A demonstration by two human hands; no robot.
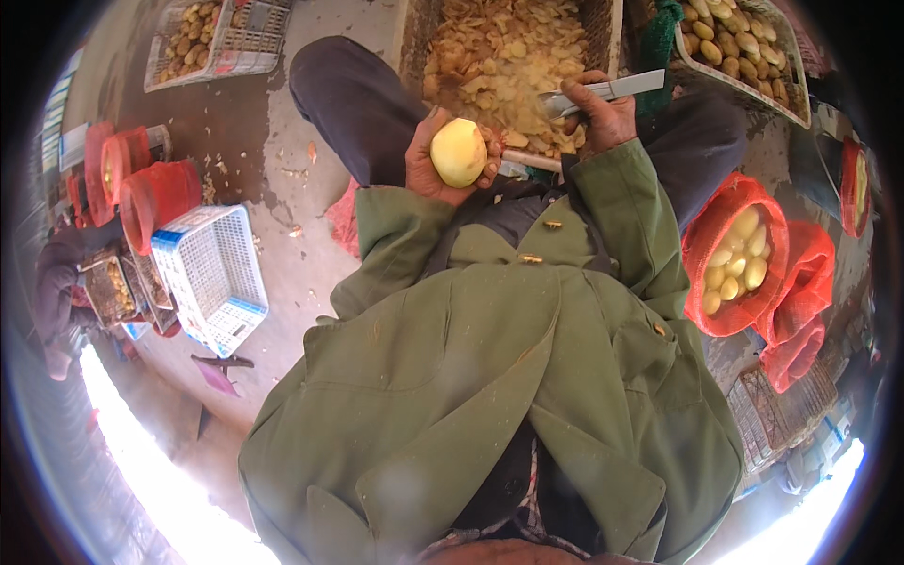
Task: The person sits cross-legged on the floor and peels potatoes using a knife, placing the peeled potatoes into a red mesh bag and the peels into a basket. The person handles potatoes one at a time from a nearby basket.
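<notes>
My left hand [424, 159] is closed around a peeled potato [458, 153], which is pale yellow with a small brown patch on its right side. To its right, my right hand [607, 116] grips a metal peeler [639, 83]. The flat handle sticks out to the right, and the blurred blade end points left, apart from the potato. Beyond both hands, between my knees, a plastic crate [613, 42] is heaped with potato peelings [505, 53].
Unpeeled potatoes fill a crate [801, 106] at upper right and another [152, 70] at upper left. Peeled potatoes lie in a red mesh bag [770, 282] by my right side. A white-blue crate [212, 282] and red bags [159, 198] stand left, near another person [53, 282].
</notes>
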